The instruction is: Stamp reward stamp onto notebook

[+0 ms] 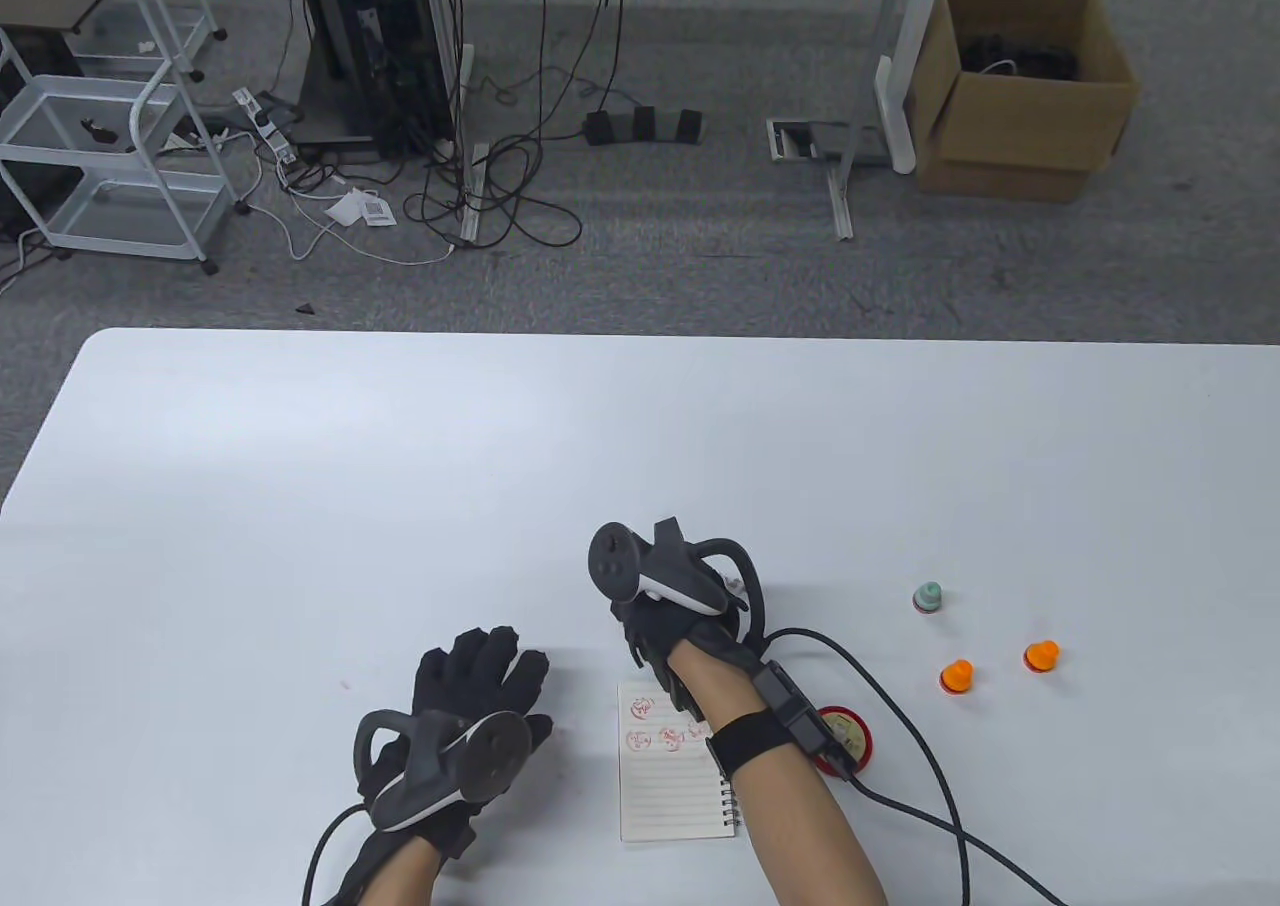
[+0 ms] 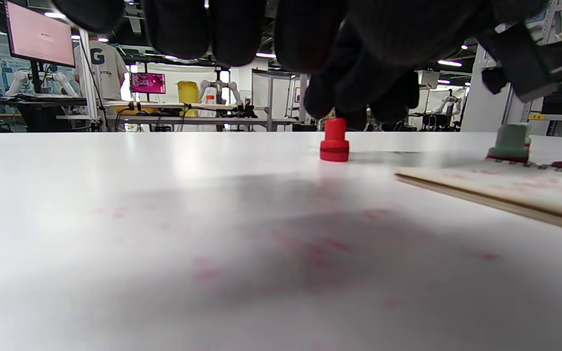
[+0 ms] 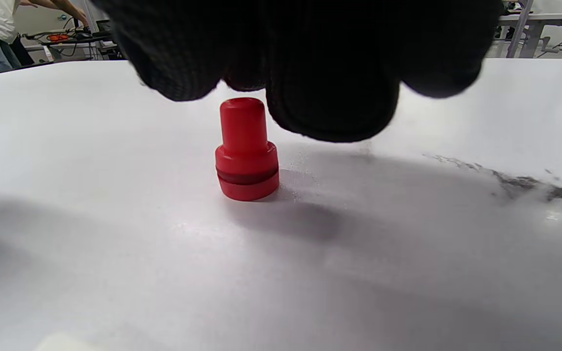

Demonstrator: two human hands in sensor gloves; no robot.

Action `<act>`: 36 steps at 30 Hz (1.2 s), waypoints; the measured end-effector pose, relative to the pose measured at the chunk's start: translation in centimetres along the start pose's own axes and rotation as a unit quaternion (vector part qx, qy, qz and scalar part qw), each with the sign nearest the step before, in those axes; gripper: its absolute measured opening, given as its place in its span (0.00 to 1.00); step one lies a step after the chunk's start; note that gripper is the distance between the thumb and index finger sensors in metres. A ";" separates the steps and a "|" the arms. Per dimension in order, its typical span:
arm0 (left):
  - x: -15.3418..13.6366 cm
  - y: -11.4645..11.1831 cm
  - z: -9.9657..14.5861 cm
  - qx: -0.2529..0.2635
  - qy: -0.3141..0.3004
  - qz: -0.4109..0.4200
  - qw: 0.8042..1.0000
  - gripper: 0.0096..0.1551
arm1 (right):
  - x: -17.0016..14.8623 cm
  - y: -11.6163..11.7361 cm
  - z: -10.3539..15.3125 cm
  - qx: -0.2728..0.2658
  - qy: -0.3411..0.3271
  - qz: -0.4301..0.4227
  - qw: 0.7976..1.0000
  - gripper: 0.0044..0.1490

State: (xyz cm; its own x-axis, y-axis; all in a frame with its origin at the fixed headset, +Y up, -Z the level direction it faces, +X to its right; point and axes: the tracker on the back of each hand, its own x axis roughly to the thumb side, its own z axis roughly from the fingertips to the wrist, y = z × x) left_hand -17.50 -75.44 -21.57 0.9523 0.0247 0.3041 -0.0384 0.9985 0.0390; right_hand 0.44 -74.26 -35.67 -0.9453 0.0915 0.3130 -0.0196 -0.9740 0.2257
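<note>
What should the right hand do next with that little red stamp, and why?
Probably close the right hand around the small red plastic stamp: it stands upright on the white table, fingers hovering just above it, ungripped. The lined spiral notebook already shows red prints.

Bright, even overhead light. Worktop [image 1: 400, 466] white, mild glare in the left wrist view. Soft shadows under both hands. Wrist views: gloved fingers [image 3: 330, 73] near-black and blurred, notebook [image 2: 505, 187] out of focus, wide-angle bending at the edges.
</note>
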 end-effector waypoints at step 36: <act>-0.8 0.6 1.2 -0.030 0.033 0.029 0.999 0.49 | -11.3 -0.8 14.7 -0.104 -0.007 -0.101 0.989 0.52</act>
State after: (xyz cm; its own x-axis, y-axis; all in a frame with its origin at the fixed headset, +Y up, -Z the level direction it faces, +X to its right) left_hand -18.67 -74.89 -20.69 0.9673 0.0831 0.2398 -0.0770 0.9964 -0.0349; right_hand 15.87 -71.43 -25.86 -0.9110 0.2895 0.2937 -0.2753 -0.9572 0.0895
